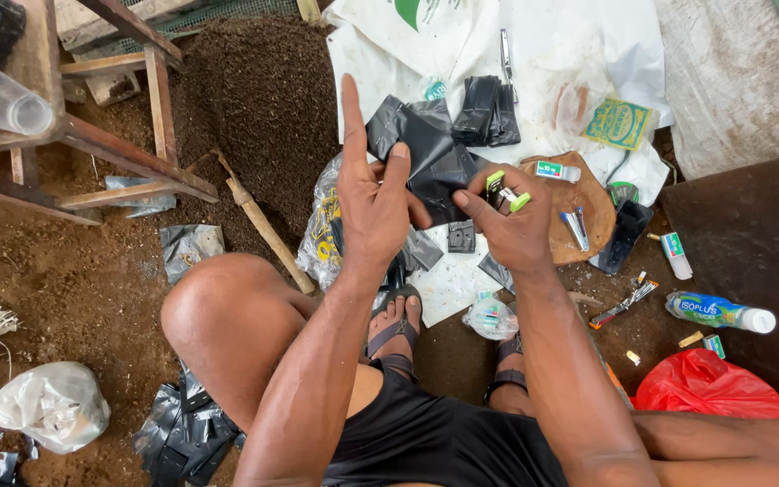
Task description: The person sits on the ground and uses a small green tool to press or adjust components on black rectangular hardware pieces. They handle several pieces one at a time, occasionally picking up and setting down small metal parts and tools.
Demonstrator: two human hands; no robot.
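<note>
My left hand (373, 200) is raised in front of me, index finger pointing up, with the other fingers pinching a black plastic bag (426, 153). My right hand (508, 223) grips a small stapler with green ends (505, 188) at the bag's right edge. Below the hands lies a white flat piece (448, 280) on the ground with a small black square on it. My bare knee and sandalled feet show underneath.
A heap of dark soil (259, 99) lies behind, with a wooden stick (259, 225) and a wooden frame (110, 144) at left. A brown wooden board (588, 203) holds small boxes. A plastic bottle (719, 311), a red bag (710, 383) and folded black bags (487, 110) lie around.
</note>
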